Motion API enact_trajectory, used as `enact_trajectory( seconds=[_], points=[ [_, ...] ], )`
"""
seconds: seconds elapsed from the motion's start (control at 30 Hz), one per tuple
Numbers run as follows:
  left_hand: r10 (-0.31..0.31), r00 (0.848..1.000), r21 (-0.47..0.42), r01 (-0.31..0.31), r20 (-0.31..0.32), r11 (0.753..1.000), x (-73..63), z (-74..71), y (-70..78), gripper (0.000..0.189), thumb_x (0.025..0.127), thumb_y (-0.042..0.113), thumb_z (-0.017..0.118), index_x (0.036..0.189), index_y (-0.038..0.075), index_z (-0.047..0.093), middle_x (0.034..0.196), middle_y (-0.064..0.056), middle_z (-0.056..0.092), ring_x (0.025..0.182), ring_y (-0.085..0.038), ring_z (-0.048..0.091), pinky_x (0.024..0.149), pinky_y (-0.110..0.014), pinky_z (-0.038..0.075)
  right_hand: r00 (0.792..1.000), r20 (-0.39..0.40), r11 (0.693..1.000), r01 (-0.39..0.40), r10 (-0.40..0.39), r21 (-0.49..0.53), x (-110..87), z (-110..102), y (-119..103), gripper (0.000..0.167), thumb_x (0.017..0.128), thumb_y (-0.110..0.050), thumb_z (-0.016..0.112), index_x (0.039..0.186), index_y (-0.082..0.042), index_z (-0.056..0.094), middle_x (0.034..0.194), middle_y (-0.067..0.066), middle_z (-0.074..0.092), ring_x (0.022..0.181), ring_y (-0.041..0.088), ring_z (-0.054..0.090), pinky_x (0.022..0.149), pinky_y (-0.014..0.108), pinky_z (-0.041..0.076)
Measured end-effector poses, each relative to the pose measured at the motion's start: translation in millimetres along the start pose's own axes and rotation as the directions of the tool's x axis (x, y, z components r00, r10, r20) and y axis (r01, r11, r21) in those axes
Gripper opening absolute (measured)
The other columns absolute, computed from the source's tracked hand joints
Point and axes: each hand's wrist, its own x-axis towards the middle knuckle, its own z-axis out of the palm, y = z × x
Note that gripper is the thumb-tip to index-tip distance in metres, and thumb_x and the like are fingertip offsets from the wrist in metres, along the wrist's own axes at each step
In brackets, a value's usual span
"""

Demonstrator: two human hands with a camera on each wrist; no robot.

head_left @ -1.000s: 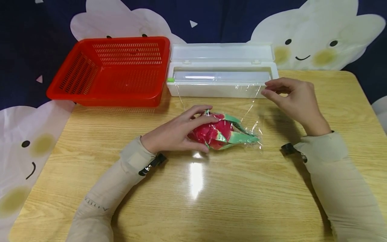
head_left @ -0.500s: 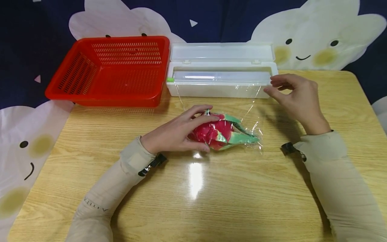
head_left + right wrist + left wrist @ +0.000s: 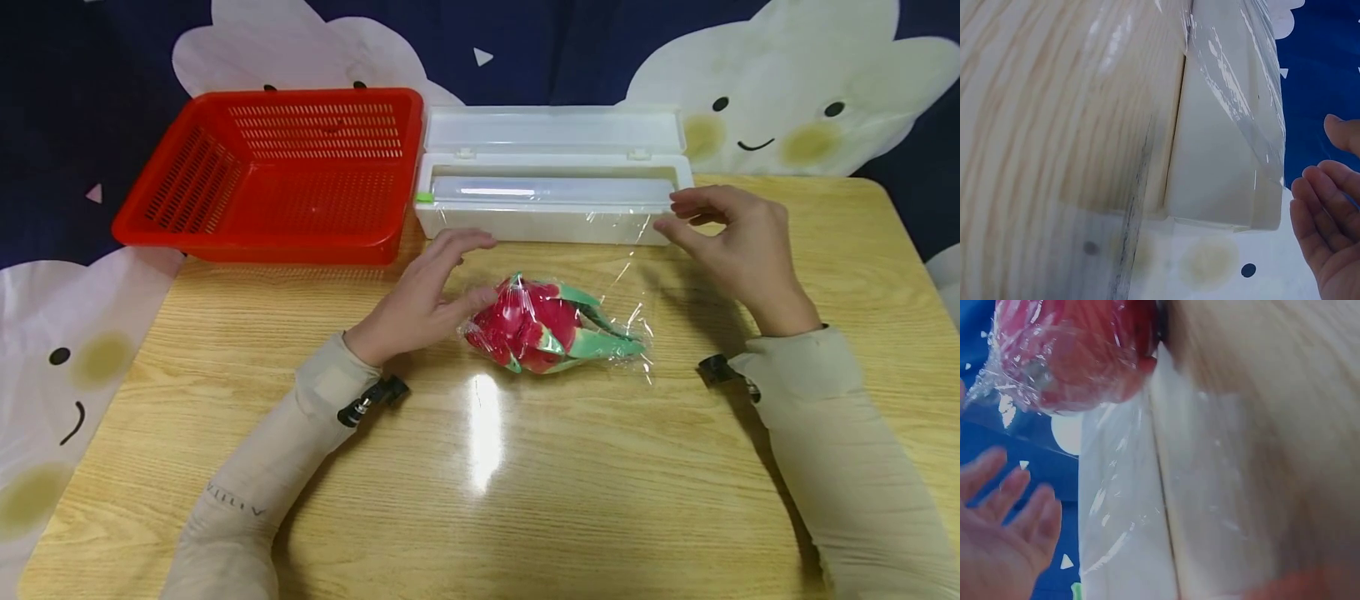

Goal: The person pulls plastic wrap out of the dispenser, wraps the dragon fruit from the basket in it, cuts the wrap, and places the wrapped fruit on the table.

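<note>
A red dragon fruit (image 3: 528, 325) with green scales lies on the table, wrapped in clear cling film (image 3: 637, 312). The film stretches from the fruit back to a white cling film box (image 3: 540, 223) with its lid raised and the roll (image 3: 555, 190) inside. My left hand (image 3: 420, 296) is at the fruit's left end, fingers spread and relaxed, its thumb overlapping the fruit's edge. My right hand (image 3: 738, 246) hovers by the box's right front corner. In the right wrist view its thumb and fingers (image 3: 1319, 206) stand apart, with nothing between them.
A red plastic basket (image 3: 288, 248) with slotted sides stands left of the box. A small green piece (image 3: 424, 198) sits at the box's left end. A dark blue cloth (image 3: 555, 50) with clouds hangs behind the wooden table (image 3: 600, 483).
My left hand has let go of the dragon fruit and moved up and left. My right hand has shifted slightly right, its fingertips now a little farther from the film's edge.
</note>
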Motion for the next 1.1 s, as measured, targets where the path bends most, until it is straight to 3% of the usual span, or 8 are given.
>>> enact_trajectory(
  seconds=[0.1, 0.23, 0.33, 0.47, 0.63, 0.77, 0.93, 1.1],
  points=[
    [-0.038, 0.997, 0.003, 0.039, -0.063, 0.999, 0.1, 0.7, -5.1, 0.064, 0.101, 0.033, 0.066, 0.152, 0.005, 0.040, 0.155, -0.015, 0.046, 0.143, -0.029, 0.046, 0.113, -0.048, 0.048, 1.000, -0.004, 1.000, 0.002, -0.002, 0.000, -0.5, 0, -1, 0.038, 0.090, -0.031, 0.082, 0.118, -0.007, 0.077, 0.115, 0.016, 0.078, 0.083, -0.031, 0.051, 0.072, 0.001, 0.037],
    [-0.125, 0.989, 0.004, 0.126, -0.075, 0.992, -0.1, 0.7, -7.7, 0.071, 0.101, 0.032, 0.065, 0.156, 0.004, 0.031, 0.160, -0.016, 0.038, 0.145, -0.033, 0.043, 0.115, -0.049, 0.048, 1.000, -0.013, 1.000, 0.009, -0.009, 0.001, -0.8, 0, -1, 0.037, 0.089, -0.031, 0.082, 0.118, -0.007, 0.077, 0.114, 0.017, 0.078, 0.082, -0.032, 0.051, 0.072, 0.001, 0.037],
    [-0.198, 0.976, 0.000, 0.199, -0.087, 0.980, -0.1, -0.6, -8.5, 0.076, 0.102, 0.039, 0.062, 0.161, 0.007, 0.024, 0.166, -0.014, 0.031, 0.151, -0.034, 0.038, 0.122, -0.055, 0.040, 1.000, -0.019, 1.000, 0.014, -0.014, -0.002, -0.7, -1, -1, 0.036, 0.089, -0.030, 0.082, 0.117, -0.007, 0.077, 0.113, 0.017, 0.078, 0.082, -0.032, 0.050, 0.072, 0.001, 0.036],
    [-0.334, 0.939, 0.015, 0.336, -0.082, 0.942, -0.9, -2.3, -8.1, 0.093, 0.101, 0.055, 0.055, 0.167, 0.010, 0.008, 0.175, -0.013, 0.007, 0.163, -0.032, 0.017, 0.129, -0.059, 0.024, 1.000, -0.019, 1.000, 0.010, -0.010, -0.006, -0.4, -1, -2, 0.036, 0.090, -0.031, 0.081, 0.118, -0.008, 0.077, 0.113, 0.017, 0.079, 0.082, -0.032, 0.050, 0.072, 0.003, 0.036],
    [-0.451, 0.891, 0.027, 0.453, -0.043, 0.891, -1.6, -3.5, -9.6, 0.108, 0.099, 0.064, 0.053, 0.165, 0.009, -0.011, 0.175, -0.006, -0.014, 0.165, -0.025, -0.005, 0.134, -0.047, 0.010, 1.000, -0.016, 1.000, 0.010, -0.010, -0.005, -0.2, -2, -3, 0.037, 0.090, -0.032, 0.081, 0.118, -0.008, 0.078, 0.114, 0.016, 0.079, 0.082, -0.032, 0.050, 0.073, 0.004, 0.036],
    [-0.498, 0.867, 0.019, 0.499, -0.017, 0.867, 0.8, -5.3, -14.4, 0.114, 0.097, 0.064, 0.057, 0.163, 0.011, -0.019, 0.174, -0.003, -0.017, 0.165, -0.024, -0.003, 0.135, -0.044, 0.010, 1.000, -0.014, 1.000, 0.010, -0.010, 0.002, 0.0, -2, -4, 0.036, 0.089, -0.031, 0.082, 0.116, -0.008, 0.078, 0.114, 0.016, 0.079, 0.082, -0.032, 0.050, 0.072, 0.004, 0.036],
    [-0.557, 0.830, -0.021, 0.557, -0.008, 0.830, 6.0, -7.7, -22.6, 0.115, 0.096, 0.063, 0.058, 0.162, 0.017, -0.025, 0.176, -0.006, -0.004, 0.162, -0.032, 0.017, 0.133, -0.047, 0.021, 1.000, -0.008, 1.000, 0.010, -0.010, 0.007, -0.7, -3, -5, 0.034, 0.089, -0.031, 0.082, 0.115, -0.008, 0.078, 0.113, 0.015, 0.079, 0.082, -0.031, 0.051, 0.071, 0.006, 0.036],
    [-0.569, 0.822, -0.112, 0.562, -0.039, 0.820, 14.5, -9.6, -28.7, 0.107, 0.099, 0.057, 0.057, 0.165, 0.020, -0.018, 0.176, -0.004, 0.005, 0.161, -0.029, 0.022, 0.133, -0.046, 0.020, 1.000, -0.004, 1.000, 0.015, -0.015, 0.008, -1.2, -3, -6, 0.033, 0.090, -0.032, 0.081, 0.113, -0.008, 0.079, 0.111, 0.015, 0.079, 0.081, -0.031, 0.051, 0.071, 0.006, 0.036]
  ],
)
